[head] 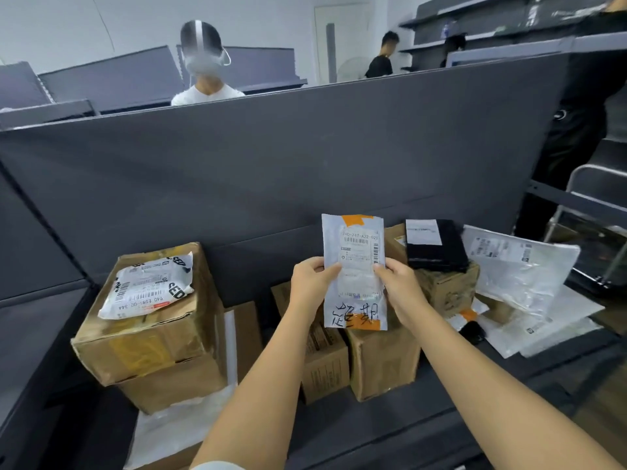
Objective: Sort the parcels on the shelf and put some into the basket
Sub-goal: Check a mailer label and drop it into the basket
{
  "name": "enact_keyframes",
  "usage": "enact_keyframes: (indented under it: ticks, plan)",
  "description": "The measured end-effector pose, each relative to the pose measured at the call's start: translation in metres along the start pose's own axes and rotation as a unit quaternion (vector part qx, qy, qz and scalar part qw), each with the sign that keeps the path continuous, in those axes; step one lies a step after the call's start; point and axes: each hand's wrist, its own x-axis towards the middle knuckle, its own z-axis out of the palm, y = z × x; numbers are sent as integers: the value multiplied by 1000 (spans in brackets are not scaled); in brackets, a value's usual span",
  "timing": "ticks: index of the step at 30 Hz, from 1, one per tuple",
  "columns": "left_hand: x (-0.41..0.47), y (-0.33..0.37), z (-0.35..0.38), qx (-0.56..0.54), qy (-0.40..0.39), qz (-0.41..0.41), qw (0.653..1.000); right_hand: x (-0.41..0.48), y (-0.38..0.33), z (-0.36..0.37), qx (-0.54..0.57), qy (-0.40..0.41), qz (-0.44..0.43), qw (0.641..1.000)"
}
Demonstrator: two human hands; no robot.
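Parcels lie all over the dark shelf (339,446), and one of them, a flat white mailer with orange tape (354,271), is held upright above the boxes. The left hand (310,281) pinches its left edge and the right hand (398,286) pinches its right edge, so both hands are closed on the same mailer, with the label turned toward the camera and handwritten characters near its bottom.

What could go wrong, in my judgement: the mailer is thin and smooth and is held only by fingertips at its edges, so it may slip if one hand lets go, and then fall among the boxes below. No basket is clearly in view, so carrying the mailer to it means turning away, and a forearm may brush the black parcel (436,245), which rests on top of a small carton (444,290) close to the right wrist. The white bag with black print (149,286) lies loose on the big carton (146,320) at the left and could slide off if that box is pushed.

Count: two hands, one held mailer, one black parcel, one printed bag. I count about six brown cartons, though some are partly hidden. At the right, several clear plastic mailers (522,266) overlap; I cannot tell how many exactly. Two or three other people stand behind the panel.
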Motion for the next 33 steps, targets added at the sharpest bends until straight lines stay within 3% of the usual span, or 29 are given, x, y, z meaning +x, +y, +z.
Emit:
enact_keyframes:
  ticks: [6, 14, 23, 33]
  plan:
    - [-16, 2, 53, 16, -74, -14, 997, -22, 3, -65, -3, 71, 61, 996]
    - [-54, -2, 167, -13, -210, -28, 977, -83, 5, -183, -18, 203, 61, 977]
    - [-107, -1, 275, 60, -387, 14, 920, -171, 25, -273, -20, 398, 105, 911]
    - [-153, -48, 334, 98, -523, 15, 847, -248, 70, -293, -7, 521, 177, 835]
